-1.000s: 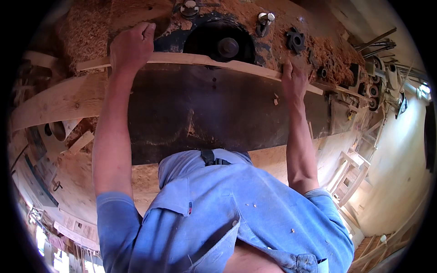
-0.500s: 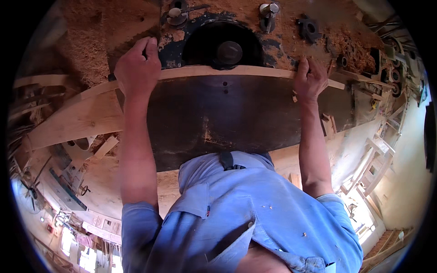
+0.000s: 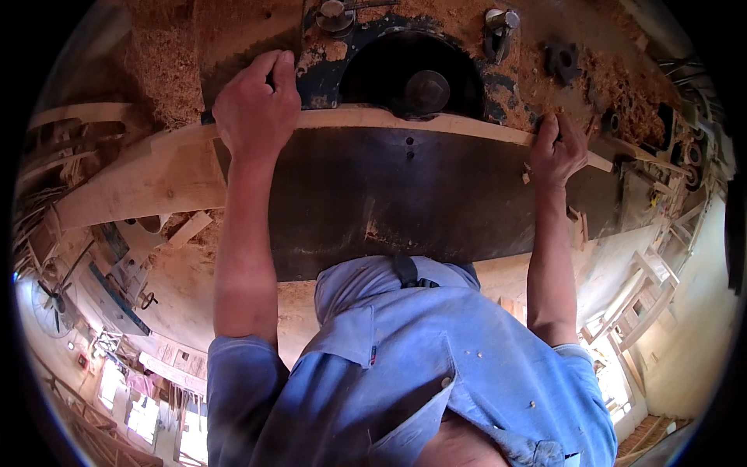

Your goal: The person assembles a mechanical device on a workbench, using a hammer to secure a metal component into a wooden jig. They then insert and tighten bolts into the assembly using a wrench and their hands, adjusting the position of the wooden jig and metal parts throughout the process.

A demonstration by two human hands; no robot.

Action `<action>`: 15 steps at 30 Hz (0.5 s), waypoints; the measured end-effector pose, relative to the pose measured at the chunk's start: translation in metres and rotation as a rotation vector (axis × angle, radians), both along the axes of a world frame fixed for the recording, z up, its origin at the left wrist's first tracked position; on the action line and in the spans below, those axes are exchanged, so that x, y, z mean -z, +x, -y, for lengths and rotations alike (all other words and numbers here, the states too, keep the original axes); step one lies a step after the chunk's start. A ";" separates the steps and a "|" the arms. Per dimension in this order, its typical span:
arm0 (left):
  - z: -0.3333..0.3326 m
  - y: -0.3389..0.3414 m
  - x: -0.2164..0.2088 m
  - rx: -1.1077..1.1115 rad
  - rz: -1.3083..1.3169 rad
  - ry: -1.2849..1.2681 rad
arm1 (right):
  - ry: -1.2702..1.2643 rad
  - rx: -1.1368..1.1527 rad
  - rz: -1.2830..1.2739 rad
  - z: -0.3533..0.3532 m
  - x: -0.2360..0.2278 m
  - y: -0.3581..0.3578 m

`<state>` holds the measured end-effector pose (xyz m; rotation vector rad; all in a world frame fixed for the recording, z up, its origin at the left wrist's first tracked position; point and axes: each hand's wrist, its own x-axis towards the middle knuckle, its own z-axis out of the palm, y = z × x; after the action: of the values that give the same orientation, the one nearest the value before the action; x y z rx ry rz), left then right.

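A long, narrow wooden strip (image 3: 350, 117) lies across the dark metal machine table (image 3: 334, 194), along the front of a dark semicircular opening (image 3: 373, 70). A round spindle head (image 3: 427, 92) stands in that opening, just behind the strip's middle. Toward the strip's left part, my left hand (image 3: 257, 105) grips it with bent fingers, thumb and forefinger close together. My right hand (image 3: 560, 149) pinches the strip near its right end, which sticks out past the hand. My fingers hide the strip where they hold it.
Sawdust (image 3: 167, 62) covers the surface beyond the strip. Two metal clamp bolts (image 3: 502, 27) flank the opening, and a dark metal fitting (image 3: 562, 61) sits farther right. A wide board (image 3: 148, 187) extends left of the table. Wood offcuts (image 3: 577, 226) lie by my right forearm.
The whole view has shifted, so the table and both hands appear farther right. Both hands keep their hold on the strip, with little visible movement against the table.
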<state>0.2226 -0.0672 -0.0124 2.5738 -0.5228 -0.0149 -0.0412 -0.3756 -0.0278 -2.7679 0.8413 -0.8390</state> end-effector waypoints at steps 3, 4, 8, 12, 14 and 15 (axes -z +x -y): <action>-0.001 0.000 0.000 0.011 -0.008 -0.003 | 0.040 0.011 -0.024 -0.001 -0.005 0.000; -0.001 0.000 0.000 0.016 -0.017 -0.003 | 0.061 0.017 -0.030 -0.002 -0.005 -0.001; 0.002 0.000 0.000 0.009 -0.053 0.030 | 0.033 0.036 0.027 0.003 0.000 -0.004; 0.007 -0.004 -0.009 -0.033 -0.112 0.073 | 0.002 0.028 -0.002 0.009 0.002 -0.004; 0.005 -0.007 -0.005 -0.033 -0.093 0.083 | -0.008 0.051 0.001 0.005 -0.006 0.002; 0.004 -0.009 -0.002 -0.029 -0.089 0.076 | 0.009 0.049 -0.009 0.008 -0.006 0.001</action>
<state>0.2133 -0.0709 -0.0102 2.6403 -0.4600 -0.1410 -0.0406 -0.3838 -0.0219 -2.7557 0.9159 -0.8295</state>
